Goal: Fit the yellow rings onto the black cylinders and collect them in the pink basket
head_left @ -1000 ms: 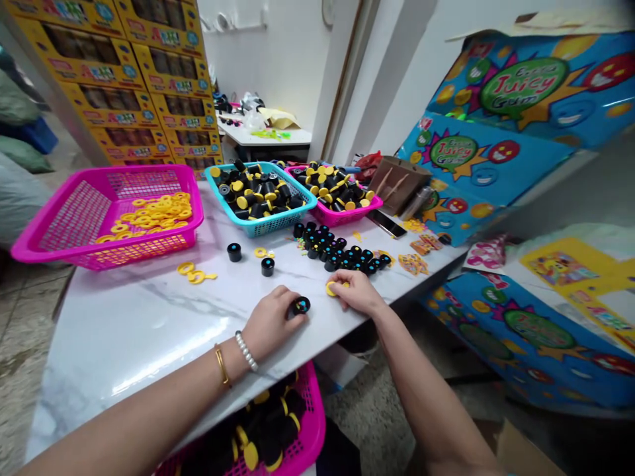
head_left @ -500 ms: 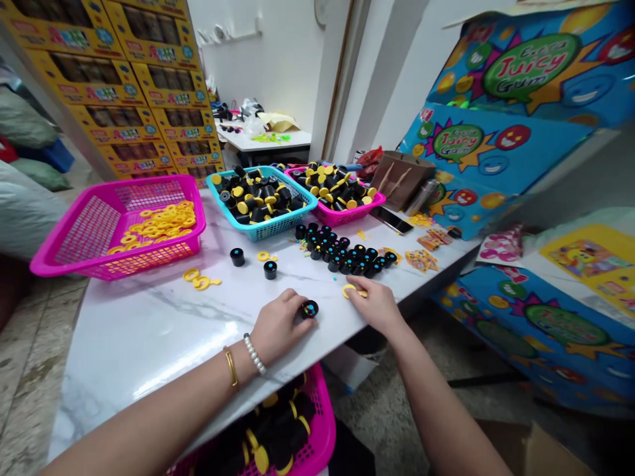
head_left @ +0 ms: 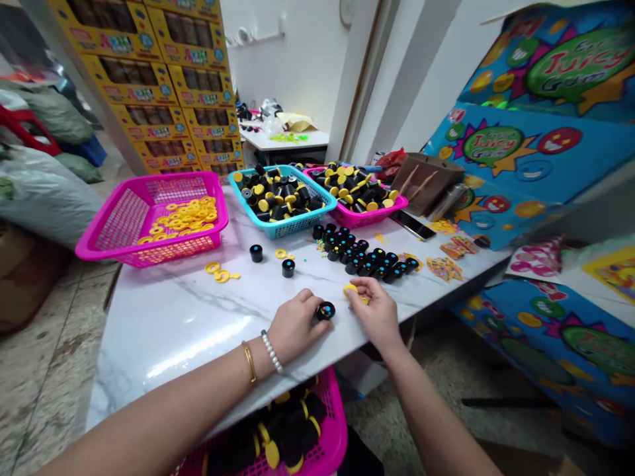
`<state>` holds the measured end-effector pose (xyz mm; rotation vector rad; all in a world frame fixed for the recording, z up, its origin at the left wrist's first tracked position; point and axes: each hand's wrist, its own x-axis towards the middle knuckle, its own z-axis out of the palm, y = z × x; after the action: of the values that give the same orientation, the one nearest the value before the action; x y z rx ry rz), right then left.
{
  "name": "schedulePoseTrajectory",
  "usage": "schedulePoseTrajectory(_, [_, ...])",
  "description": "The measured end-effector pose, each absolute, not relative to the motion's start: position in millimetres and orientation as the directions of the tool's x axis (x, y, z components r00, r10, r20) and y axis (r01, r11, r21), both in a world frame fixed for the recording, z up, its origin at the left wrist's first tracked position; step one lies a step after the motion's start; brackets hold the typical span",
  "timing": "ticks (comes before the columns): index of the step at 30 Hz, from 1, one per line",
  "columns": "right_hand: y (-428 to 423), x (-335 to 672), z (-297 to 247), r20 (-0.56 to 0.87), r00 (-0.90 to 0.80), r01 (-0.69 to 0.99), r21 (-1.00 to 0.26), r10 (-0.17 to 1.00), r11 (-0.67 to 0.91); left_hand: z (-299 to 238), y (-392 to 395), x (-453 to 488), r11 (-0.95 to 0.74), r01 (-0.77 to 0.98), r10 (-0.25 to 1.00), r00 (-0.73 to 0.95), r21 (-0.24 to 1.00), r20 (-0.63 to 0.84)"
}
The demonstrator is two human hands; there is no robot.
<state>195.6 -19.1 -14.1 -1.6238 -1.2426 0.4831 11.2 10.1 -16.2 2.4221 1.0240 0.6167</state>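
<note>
My left hand rests on the white marbled table with its fingers around a small black cup, which has blue and other coloured bits in its open top. Just right of it, my right hand pinches a yellow plastic piece with a round end. Beyond my hands, two more black cups stand upright apart from each other. Yellow ring pieces lie to the left, and another yellow ring lies between the standing cups. Farther right is a tight group of black cups with coloured dots inside.
A pink basket holds yellow rings. Blue and pink baskets hold black cups with yellow caps; another pink basket sits below the table edge. A phone, small packets and gum cartons are on the right.
My right hand has lifted the yellow piece and turned it up, closer to the cup. My left hand still holds the cup. The whole view has shifted, so things appear farther right.
</note>
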Motion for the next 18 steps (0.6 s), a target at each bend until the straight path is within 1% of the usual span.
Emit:
schedulePoseTrajectory(2, [-31.6,194.2,-4.6,0.091,0.305,0.273,-0.962,0.948,0.005,-16.5,11.1,11.5,-0.630,0.553,0.746,0.627,0.546,0.226])
schedulePoseTrajectory(3, [-34.9,192.0,0.5,0.028,0.237,0.201,-0.979,0.971,-0.021,-16.7,11.7,11.6,-0.628,0.550,0.746,0.627,0.550,0.224])
schedulePoseTrajectory(5, [-35.3,185.4,8.8,-0.074,0.114,0.128,-0.988,0.991,-0.088,-17.4,12.9,11.7,-0.622,0.541,0.746,0.629,0.566,0.218])
schedulePoseTrajectory(8, [-26.9,176.5,13.0,-0.180,0.013,0.073,-0.981,0.984,-0.180,-18.4,13.8,11.4,-0.610,0.528,0.747,0.631,0.591,0.207])
schedulePoseTrajectory(11, [-18.7,175.8,8.6,-0.274,-0.006,0.002,-0.962,0.962,-0.274,-17.6,14.6,10.6,-0.605,0.521,0.746,0.635,0.602,0.201])
schedulePoseTrajectory(14, [-16.3,180.8,2.7,-0.354,-0.025,-0.005,-0.935,0.935,-0.354,-13.1,16.4,9.2,-0.594,0.505,0.746,0.638,0.626,0.193])
schedulePoseTrajectory(16, [-16.8,183.2,1.0,-0.370,-0.036,-0.001,-0.929,0.928,-0.371,-8.9,18.0,8.6,-0.562,0.465,0.738,0.656,0.684,0.161])
schedulePoseTrajectory(18, [-17.4,182.8,1.4,-0.369,-0.039,-0.016,-0.929,0.929,-0.370,-5.5,18.9,9.2,-0.495,0.409,0.727,0.678,0.767,0.108])
